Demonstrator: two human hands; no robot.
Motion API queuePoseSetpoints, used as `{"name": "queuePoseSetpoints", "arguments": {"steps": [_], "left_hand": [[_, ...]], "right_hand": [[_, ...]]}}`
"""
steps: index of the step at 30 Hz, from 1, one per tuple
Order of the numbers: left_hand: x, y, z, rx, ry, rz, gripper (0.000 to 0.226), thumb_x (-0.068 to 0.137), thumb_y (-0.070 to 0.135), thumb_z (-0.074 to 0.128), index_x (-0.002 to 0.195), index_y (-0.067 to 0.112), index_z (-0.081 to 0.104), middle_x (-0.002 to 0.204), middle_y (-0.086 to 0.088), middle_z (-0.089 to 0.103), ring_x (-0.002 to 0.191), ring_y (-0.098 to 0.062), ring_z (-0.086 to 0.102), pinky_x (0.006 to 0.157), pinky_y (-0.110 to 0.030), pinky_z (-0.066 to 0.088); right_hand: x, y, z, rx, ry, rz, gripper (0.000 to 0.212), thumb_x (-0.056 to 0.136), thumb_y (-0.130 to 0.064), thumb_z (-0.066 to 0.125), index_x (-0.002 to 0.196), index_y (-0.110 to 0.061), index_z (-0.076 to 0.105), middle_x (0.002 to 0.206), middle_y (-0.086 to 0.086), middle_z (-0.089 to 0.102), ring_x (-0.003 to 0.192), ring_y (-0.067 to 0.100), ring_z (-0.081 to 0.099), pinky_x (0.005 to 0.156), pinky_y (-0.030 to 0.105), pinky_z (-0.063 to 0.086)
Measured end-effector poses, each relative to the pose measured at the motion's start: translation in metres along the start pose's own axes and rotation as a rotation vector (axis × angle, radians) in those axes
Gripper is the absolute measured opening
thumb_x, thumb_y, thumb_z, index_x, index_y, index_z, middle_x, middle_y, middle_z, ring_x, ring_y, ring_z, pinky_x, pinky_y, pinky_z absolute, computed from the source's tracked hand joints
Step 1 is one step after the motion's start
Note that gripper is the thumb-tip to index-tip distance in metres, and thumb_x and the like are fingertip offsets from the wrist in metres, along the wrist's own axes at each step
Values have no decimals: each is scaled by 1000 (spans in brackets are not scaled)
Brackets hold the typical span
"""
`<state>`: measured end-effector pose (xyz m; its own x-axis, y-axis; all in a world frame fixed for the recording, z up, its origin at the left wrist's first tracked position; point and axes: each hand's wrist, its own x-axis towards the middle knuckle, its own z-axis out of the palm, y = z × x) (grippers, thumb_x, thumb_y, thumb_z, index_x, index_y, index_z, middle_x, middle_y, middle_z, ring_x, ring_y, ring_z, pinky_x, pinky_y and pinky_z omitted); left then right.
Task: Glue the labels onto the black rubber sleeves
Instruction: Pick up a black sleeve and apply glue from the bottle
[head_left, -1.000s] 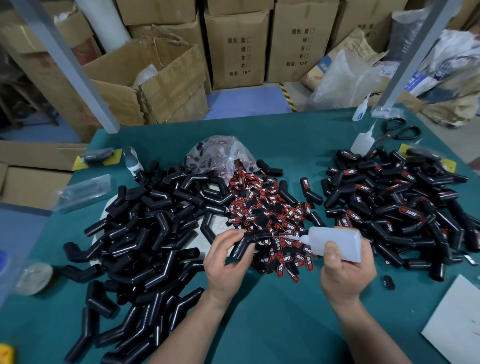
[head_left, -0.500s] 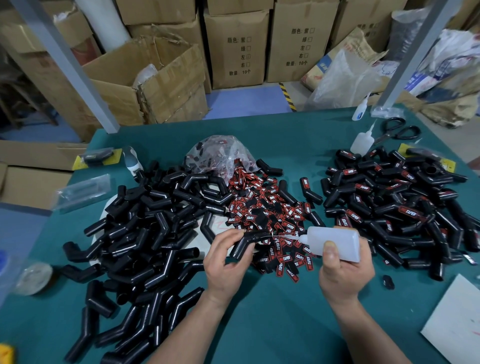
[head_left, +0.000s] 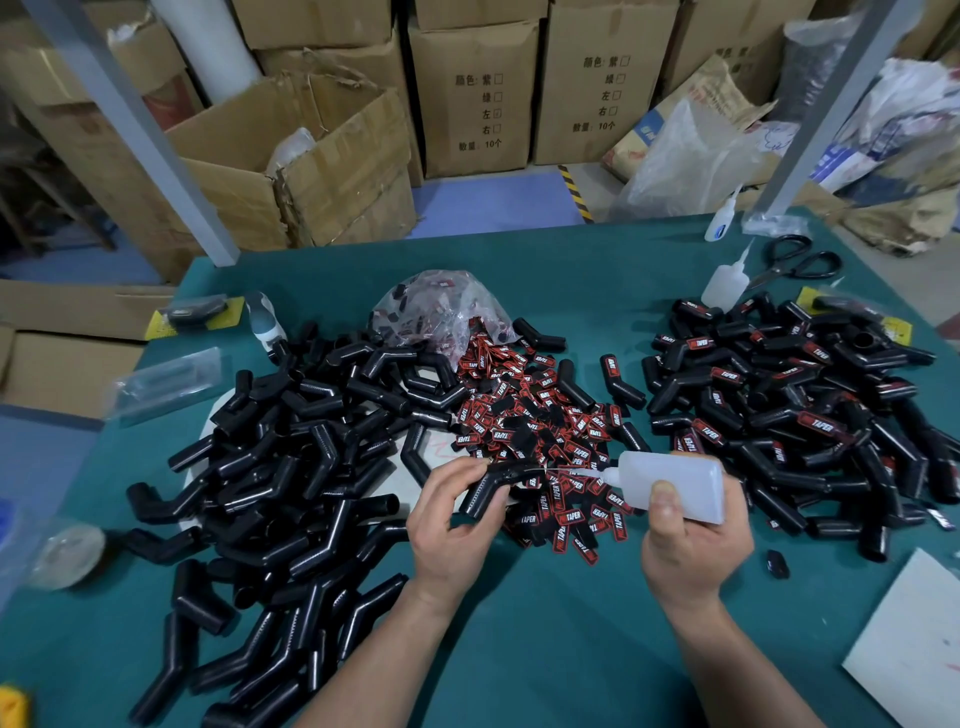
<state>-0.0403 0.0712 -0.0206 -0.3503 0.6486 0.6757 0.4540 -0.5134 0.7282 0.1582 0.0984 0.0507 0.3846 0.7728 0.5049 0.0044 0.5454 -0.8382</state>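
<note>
The glue bottle (head_left: 675, 483) still points at the gripped sleeve (head_left: 483, 491).

Bench (head_left: 571, 260) was teal green. Unlabelled sleeves (head_left: 291, 467), 9 o'clock: were plain glossy black. Sleeve (head_left: 484, 489), centre: black. Labels (head_left: 540, 415), 12 o'clock of it: red and black, lettered white. Labelled sleeves (head_left: 779, 405), 3 o'clock: black, showed red patches. Glue bottle (head_left: 675, 480): translucent white. Scissors (head_left: 789, 264), 2 o'clock: black. Boxes (head_left: 472, 47), 12 o'clock: brown, dark print. Sheet (head_left: 914, 654), 5 o'clock: white.
</note>
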Motion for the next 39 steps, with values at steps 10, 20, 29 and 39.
{"name": "queuePoseSetpoints", "arguments": {"steps": [10, 20, 29, 39], "left_hand": [[-2, -3, 0, 27, -5, 24, 32, 86, 11, 81, 115, 6, 69, 113, 0, 70, 103, -20, 71, 93, -34, 59], [-2, -4, -1, 22, -3, 33, 33, 85, 9, 81, 115, 6, 69, 115, 2, 70, 104, -19, 71, 94, -31, 56], [-2, -5, 0, 8, 2, 38, 31, 87, 12, 80, 115, 8, 69, 117, 8, 69, 105, -17, 70, 95, -29, 56], [0, -3, 1, -11, 6, 26, 28, 93, 20, 78, 117, 10, 68, 126, 20, 65, 106, -16, 70, 96, -29, 55]], "right_hand": [[-3, 0, 1, -26, -30, -34, 16, 93, -54, 64, 104, -43, 64, 95, -27, 65, 78, -7, 61, 65, 9, 46], [-3, 2, 0, -27, -25, -37, 17, 92, -54, 65, 102, -41, 64, 95, -26, 65, 79, -6, 61, 66, 10, 47], [-5, 4, 1, -30, -36, -50, 17, 92, -53, 65, 107, -45, 64, 95, -26, 64, 79, -5, 60, 66, 12, 47], [-1, 5, -2, -29, -15, -48, 16, 92, -53, 65, 106, -46, 64, 96, -27, 65, 81, -7, 60, 69, 10, 46]]}}
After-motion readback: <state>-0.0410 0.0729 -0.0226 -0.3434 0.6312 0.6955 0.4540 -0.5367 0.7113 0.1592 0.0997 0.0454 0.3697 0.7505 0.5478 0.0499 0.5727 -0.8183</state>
